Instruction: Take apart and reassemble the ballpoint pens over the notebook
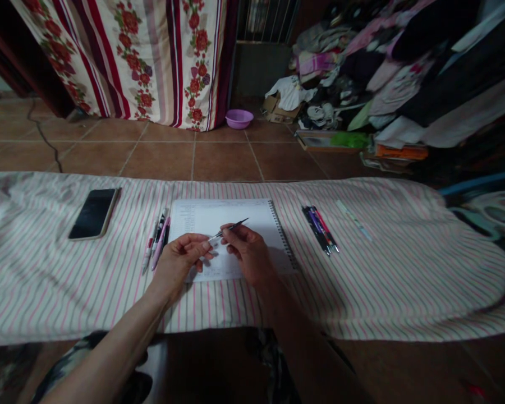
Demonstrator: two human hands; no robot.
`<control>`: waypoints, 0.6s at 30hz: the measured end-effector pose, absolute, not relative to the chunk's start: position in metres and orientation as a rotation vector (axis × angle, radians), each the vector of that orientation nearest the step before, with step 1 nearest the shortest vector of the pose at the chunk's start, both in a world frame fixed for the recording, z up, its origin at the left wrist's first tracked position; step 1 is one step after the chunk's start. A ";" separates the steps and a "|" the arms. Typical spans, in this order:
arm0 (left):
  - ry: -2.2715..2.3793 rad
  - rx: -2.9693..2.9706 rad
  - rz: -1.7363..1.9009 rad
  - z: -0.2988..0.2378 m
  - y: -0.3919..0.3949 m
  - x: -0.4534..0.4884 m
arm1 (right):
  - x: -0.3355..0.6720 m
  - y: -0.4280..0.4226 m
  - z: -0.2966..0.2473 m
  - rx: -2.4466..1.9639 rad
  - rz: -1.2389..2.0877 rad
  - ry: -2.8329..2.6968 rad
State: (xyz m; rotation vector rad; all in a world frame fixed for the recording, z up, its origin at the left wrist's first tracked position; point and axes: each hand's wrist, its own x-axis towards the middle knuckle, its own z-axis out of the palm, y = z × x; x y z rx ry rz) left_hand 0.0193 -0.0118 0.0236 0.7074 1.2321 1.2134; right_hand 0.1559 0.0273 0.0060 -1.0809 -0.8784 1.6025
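Note:
My right hand [246, 247] pinches a slim dark pen [238, 224] over an open spiral notebook [244, 210], its dark pointed end slanting up and to the right. At the pen's other end, a thin pale piece reaches the closed fingertips of my left hand [188, 251]. Whether that piece is joined to the pen I cannot tell. Faint writing runs down the notebook page's left side. Several pens [156, 240] lie along its left edge, among them a pink one. To the right sits another group of dark, purple and red pens [320, 230].
A phone [93, 214] lies on the striped cloth [387, 280] at the left. Far right of the notebook is a pale, patterned strip-like item [353, 220]. Beyond, a purple basin [239, 118] stands on the tiled floor by a floral curtain [160, 62], with piled clothes [387, 78] rightward.

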 end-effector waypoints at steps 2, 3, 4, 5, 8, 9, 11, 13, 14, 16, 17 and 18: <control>1.255 0.720 1.245 0.023 -0.012 0.022 | 0.154 0.026 0.007 -1.086 1.592 -0.865; 1.265 0.729 1.255 0.022 -0.012 0.023 | 0.152 0.025 0.008 -1.088 1.586 -0.858; 1.278 0.739 1.259 0.022 -0.012 0.024 | 0.151 0.024 0.008 -1.088 1.580 -0.854; 1.295 0.753 1.256 0.021 -0.013 0.024 | 0.150 0.024 0.008 -1.086 1.574 -0.854; 1.362 0.816 1.243 0.018 -0.015 0.026 | 0.147 0.024 0.006 -1.073 1.548 -0.858; 1.382 0.847 1.238 0.017 -0.016 0.027 | 0.147 0.024 0.005 -1.068 1.541 -0.861; 1.403 0.911 1.231 0.016 -0.018 0.027 | 0.146 0.023 0.005 -1.062 1.531 -0.876; 1.412 0.955 1.226 0.016 -0.020 0.028 | 0.146 0.022 0.005 -1.059 1.522 -0.905; 1.417 0.969 1.226 0.016 -0.020 0.028 | 0.147 0.021 0.006 -1.056 1.517 -0.922; 1.429 0.995 1.231 0.017 -0.022 0.028 | 0.147 0.020 0.008 -1.054 1.496 -0.949; 1.443 1.019 1.232 0.017 -0.022 0.028 | 0.147 0.019 0.008 -1.057 1.484 -0.955; 1.463 1.053 1.235 0.018 -0.022 0.028 | 0.147 0.019 0.009 -1.060 1.476 -0.957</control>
